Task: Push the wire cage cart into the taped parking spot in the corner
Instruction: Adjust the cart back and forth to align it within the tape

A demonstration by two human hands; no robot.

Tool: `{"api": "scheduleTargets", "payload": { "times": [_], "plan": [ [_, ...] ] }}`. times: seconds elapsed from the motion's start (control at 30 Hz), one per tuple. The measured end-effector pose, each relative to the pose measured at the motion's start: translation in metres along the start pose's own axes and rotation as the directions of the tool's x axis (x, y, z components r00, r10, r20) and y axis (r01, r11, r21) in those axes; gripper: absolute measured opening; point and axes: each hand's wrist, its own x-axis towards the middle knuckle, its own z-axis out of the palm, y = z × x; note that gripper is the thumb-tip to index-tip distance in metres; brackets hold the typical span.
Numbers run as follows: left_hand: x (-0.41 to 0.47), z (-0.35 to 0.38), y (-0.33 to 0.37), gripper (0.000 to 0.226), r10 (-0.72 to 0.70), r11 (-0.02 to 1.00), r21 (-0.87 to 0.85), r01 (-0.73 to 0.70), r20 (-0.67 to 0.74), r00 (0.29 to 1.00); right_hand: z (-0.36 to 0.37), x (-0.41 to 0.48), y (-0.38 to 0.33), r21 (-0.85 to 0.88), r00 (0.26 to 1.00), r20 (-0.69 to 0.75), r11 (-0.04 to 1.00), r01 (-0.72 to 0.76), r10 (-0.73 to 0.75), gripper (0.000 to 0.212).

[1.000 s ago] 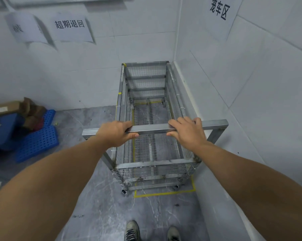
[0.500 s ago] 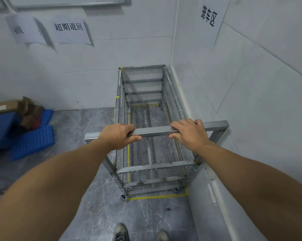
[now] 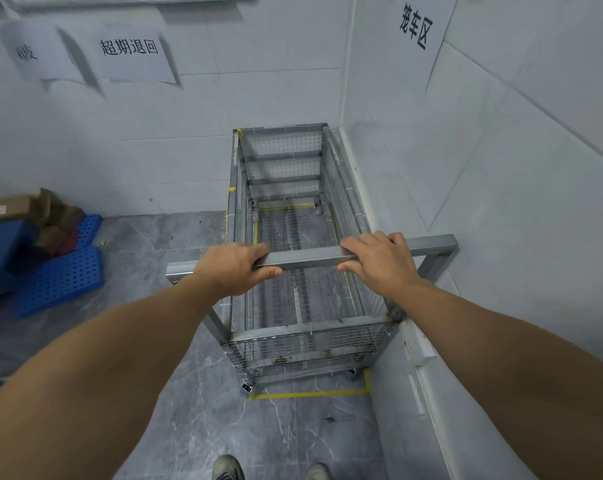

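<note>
Both hands — left (image 3: 236,268), right (image 3: 379,263) — grip the cart (image 3: 293,237) handle; shoving harder risks scraping the wall (image 3: 501,202) at 3 o'clock.

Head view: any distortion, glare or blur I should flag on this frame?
Head view: strong wide-angle bending, forearms balloon at the lower corners and wall tile lines curve; lighting is even and soft, with faint shadows beside the paper signs; no harsh glare on the cart handle bar; left hand, right hand and wire cage cart look sharp.
</note>
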Motion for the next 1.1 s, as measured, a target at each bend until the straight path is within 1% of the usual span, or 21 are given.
{"api": "scheduleTargets", "payload": {
  "times": [0.17,0.27,0.33,0.4,0.5,0.57,0.7,0.83,1.0,1.1],
  "plan": [
    [-0.001,0.002,-0.001,0.053,0.011,0.999,0.037,-0.011,0.000,1.000,0.000,-0.001,0.003,0.022,1.000,-0.009,1.000,-0.004,0.005,0.037],
    [0.000,0.002,-0.001,0.056,0.007,0.999,0.053,-0.007,-0.002,1.000,-0.007,0.001,0.008,0.041,0.996,0.006,0.995,-0.089,0.089,0.050],
    [-0.001,0.003,-0.001,0.058,0.007,0.998,0.060,-0.006,-0.012,1.000,-0.012,-0.002,0.020,-0.003,0.990,0.023,0.990,-0.140,0.140,0.062],
    [0.000,0.004,-0.001,0.057,0.009,0.998,0.055,-0.008,-0.026,1.000,-0.014,-0.008,0.035,-0.035,0.984,0.040,0.985,-0.172,0.173,0.068],
    [-0.001,0.004,0.000,0.052,0.010,0.998,0.055,-0.009,-0.017,1.000,-0.012,-0.016,0.043,-0.035,0.982,0.019,0.981,-0.188,0.189,0.067],
    [-0.002,0.004,0.000,0.053,0.006,0.999,0.054,-0.005,-0.028,1.000,-0.009,-0.018,0.040,-0.026,0.982,-0.008,0.982,-0.190,0.189,0.070],
    [-0.006,0.007,0.000,0.055,0.007,0.999,0.040,-0.004,-0.067,0.998,-0.007,-0.020,0.037,-0.019,0.982,-0.033,0.982,-0.189,0.189,0.070],
    [-0.012,0.007,0.003,0.054,-0.030,0.999,0.010,0.032,-0.134,0.991,-0.006,-0.021,0.038,-0.012,0.982,-0.053,0.984,-0.180,0.179,0.065],
    [-0.020,0.019,0.007,0.055,-0.110,0.986,0.100,0.133,-0.206,0.972,-0.007,-0.023,0.038,0.007,0.980,-0.056,0.982,-0.190,0.190,0.058],
    [-0.019,0.021,0.007,0.056,-0.101,0.985,0.122,0.124,-0.183,0.978,-0.007,-0.022,0.039,0.000,0.980,-0.040,0.981,-0.195,0.195,0.058]
  ]
}}
